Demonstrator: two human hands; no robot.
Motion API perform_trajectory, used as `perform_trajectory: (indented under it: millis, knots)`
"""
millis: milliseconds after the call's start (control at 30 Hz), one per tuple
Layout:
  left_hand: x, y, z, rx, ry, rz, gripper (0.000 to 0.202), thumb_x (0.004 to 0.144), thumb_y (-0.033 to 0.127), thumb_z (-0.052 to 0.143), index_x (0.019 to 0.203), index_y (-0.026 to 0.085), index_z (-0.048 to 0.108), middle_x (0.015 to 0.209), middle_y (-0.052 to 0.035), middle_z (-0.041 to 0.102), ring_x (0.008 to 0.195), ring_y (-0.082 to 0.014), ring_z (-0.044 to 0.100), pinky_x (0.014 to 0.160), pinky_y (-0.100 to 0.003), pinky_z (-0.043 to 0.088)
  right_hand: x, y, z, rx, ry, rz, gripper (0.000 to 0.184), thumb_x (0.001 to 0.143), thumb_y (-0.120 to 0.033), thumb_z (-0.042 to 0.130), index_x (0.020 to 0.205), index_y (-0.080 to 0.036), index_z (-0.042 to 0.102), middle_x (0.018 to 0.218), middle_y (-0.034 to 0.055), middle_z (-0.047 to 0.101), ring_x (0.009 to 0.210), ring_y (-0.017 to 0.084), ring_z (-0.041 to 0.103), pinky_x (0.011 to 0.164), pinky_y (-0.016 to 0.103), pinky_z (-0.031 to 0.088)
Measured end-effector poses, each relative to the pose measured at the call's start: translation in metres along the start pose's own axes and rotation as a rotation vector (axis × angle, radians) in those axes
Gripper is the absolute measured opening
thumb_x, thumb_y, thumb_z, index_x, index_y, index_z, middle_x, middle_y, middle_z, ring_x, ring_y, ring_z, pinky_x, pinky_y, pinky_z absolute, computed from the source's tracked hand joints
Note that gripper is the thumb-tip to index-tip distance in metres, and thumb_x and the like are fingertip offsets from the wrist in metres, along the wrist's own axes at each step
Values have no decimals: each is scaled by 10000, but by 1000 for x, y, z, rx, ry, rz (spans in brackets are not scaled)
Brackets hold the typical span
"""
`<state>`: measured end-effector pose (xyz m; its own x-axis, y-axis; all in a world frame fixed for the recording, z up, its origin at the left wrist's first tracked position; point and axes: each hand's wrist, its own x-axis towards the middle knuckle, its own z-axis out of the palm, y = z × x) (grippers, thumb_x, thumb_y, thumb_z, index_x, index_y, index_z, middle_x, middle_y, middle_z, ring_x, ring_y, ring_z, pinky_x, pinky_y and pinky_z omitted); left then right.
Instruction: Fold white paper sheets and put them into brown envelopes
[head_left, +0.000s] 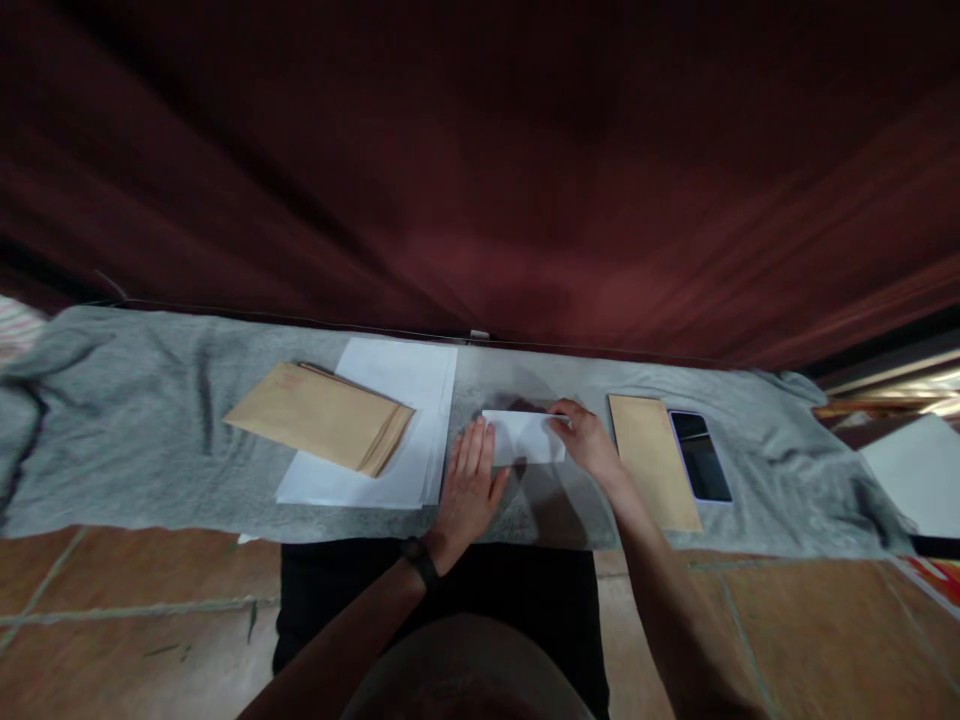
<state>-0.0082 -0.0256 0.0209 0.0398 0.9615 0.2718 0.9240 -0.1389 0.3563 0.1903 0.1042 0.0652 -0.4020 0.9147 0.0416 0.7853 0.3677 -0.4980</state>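
Note:
A small white sheet of paper [526,438], apparently folded into a narrow strip, lies on the grey cloth in front of me. My left hand [469,482] rests flat over its left end with the fingers stretched out. At the opposite end, my right hand [588,438] pinches the paper's upper right corner between thumb and fingers. Left of my hands is a stack of white paper sheets [409,380], partly covered by a pile of brown envelopes [319,412]. To the right, a single brown envelope [654,465] lies beside my right forearm.
A dark-screened phone [700,456] touches or nearly touches the single envelope's right side. Grey cloth [150,420] covers the long, narrow surface. Behind it hangs a dark red curtain [480,180]. At far right there is a white flat object [919,475]; tiled floor [135,590] shows below.

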Motion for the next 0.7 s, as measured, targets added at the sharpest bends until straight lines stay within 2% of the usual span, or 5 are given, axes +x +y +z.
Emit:
perform_trajectory:
  millis: [100,200,433,567,700]
  knots:
    - [3,-7,-22,-170,187,-85,632,1057,347,310,1619,174,79,1686,-146,174,1556,-269,174,1237,-511,276,-25,-9,-11,128,207,-119,223,1009,-240,439,1069,-217,652,1107,68,724,1078,216,664,959,359,513]
    - [11,-18,-39,-300,308,-147,556,1068,325,251,1605,221,153,1674,-117,229,1546,-235,217,1249,-489,262,-56,-9,-1,108,178,-282,227,1009,-207,420,1040,-220,644,1196,76,705,1204,222,614,1101,435,444]
    - [15,-9,-15,-81,-114,110,533,1048,304,325,1565,176,303,1645,-109,318,1539,-242,241,1229,-473,321,-116,7,54,49,73,-357,328,932,-67,373,1109,-214,605,1300,72,672,1279,165,578,1174,449,394]
    - [15,14,11,33,-202,219,526,1035,270,349,1540,127,355,1639,-114,327,1543,-244,224,1255,-467,257,-124,1,51,150,15,-258,378,920,-112,417,1235,-209,601,1413,77,612,1353,192,530,1226,501,311]
    - [20,20,29,80,-214,248,536,1041,302,356,1549,130,346,1638,-122,326,1533,-249,253,1256,-477,238,-110,-15,54,339,118,-45,454,1038,-280,327,1450,-211,505,1485,91,556,1400,210,488,1176,464,401]
